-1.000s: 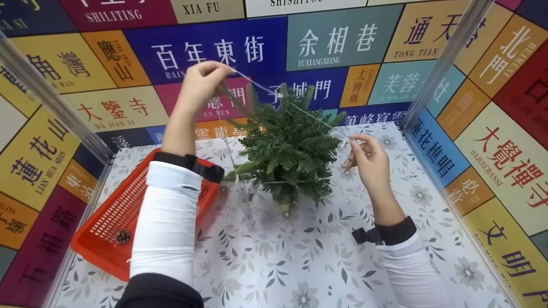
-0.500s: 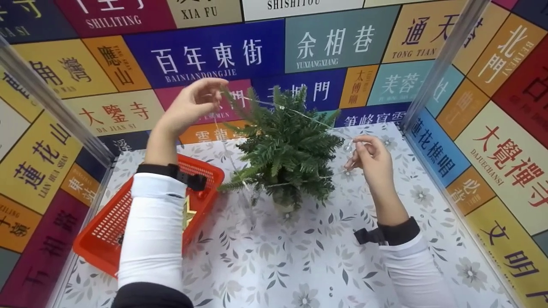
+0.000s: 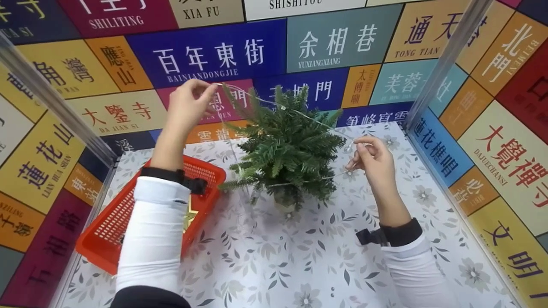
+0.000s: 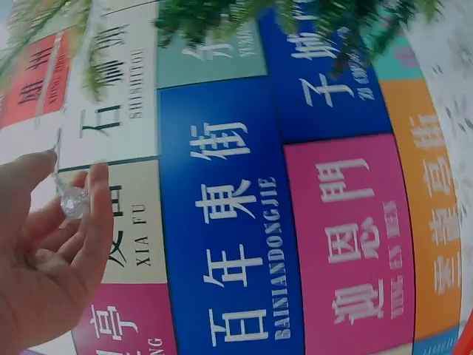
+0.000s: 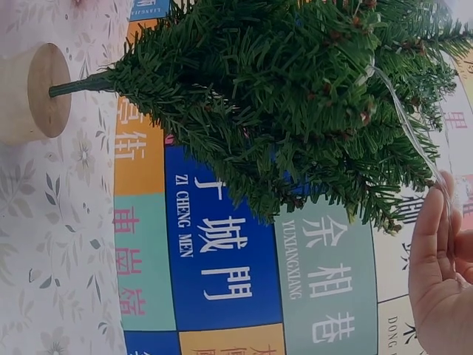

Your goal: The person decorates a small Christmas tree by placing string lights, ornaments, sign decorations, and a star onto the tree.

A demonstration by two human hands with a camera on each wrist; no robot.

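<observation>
Three sides of printed panelling (image 3: 205,55) around a flower-patterned tabletop (image 3: 265,256). Upright on that tabletop: a small artificial tree (image 3: 291,145) on a round wooden base (image 5: 48,90), with a red perforated basket (image 3: 112,224) near its left side. Step in hand, as judged: winding a clear strand (image 5: 404,117) round the tree, with one pass lying low across the front and the upper pass not yet seated. Next move, as judged: hold the right pinch steady, carry the left length round behind the tree with light tension, then tuck it among the branches. For position, note the tree between both grips: left hand (image 3: 188,105) raised beside the top branches, right hand (image 3: 372,158) lower, just off the right side. Left grip: thumb and forefinger brought together on the strand, other fingers loosely curled. Right grip: strand running between thumb and fingers, nearly closed; firmness of hold not discernible. Between grips: strand spanning the upper tree, with a loose length hanging below the left hand. Smallest items: a gold star (image 3: 190,215) in the basket; a clear bead (image 4: 74,202) on the strand beside the left fingers.
</observation>
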